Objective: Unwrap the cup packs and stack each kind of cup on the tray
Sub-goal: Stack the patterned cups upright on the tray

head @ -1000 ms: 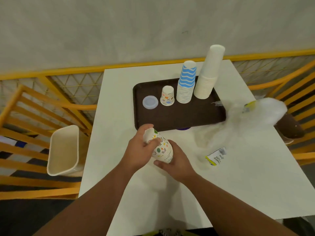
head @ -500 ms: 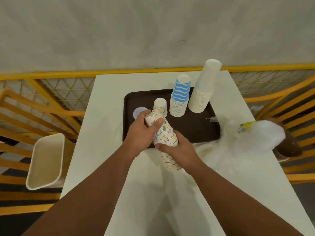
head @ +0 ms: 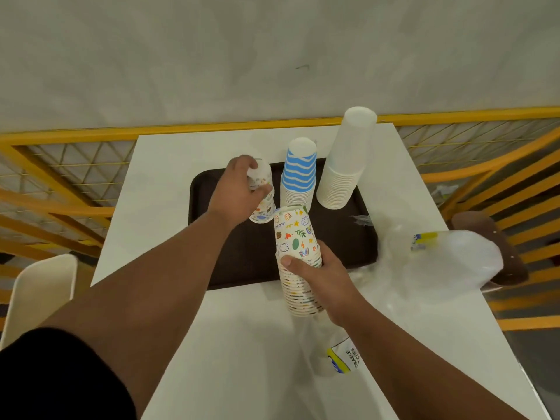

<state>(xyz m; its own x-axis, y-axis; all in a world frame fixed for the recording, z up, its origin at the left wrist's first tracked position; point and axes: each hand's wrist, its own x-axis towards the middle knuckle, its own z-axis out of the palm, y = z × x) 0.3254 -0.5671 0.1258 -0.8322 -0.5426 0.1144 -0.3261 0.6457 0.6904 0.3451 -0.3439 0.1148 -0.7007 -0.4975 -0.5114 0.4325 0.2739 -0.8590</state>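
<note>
A dark brown tray [head: 242, 262] lies on the white table. On it stand a blue-striped cup stack [head: 298, 174] and a taller plain white cup stack [head: 347, 165], both upside down. My left hand [head: 236, 189] grips a doodle-print cup [head: 262, 192] set upside down over another one on the tray's left part. My right hand [head: 321, 274] holds a long stack of doodle-print cups [head: 295, 256], upside down and slightly tilted, above the tray's near edge. The blue lid on the tray is hidden behind my left hand.
Crumpled clear plastic wrappers [head: 442, 262] lie at the table's right edge, and another wrapper with a yellow-blue label [head: 342, 356] lies near me. A cream bin [head: 39, 295] stands left of the table. Yellow railings and chairs surround it; a brown seat [head: 491, 247] is at right.
My left hand pulled one doodle-print cup off the top of the stack and carried it forward onto the single cup on the tray. My right hand lifted the stack higher.
</note>
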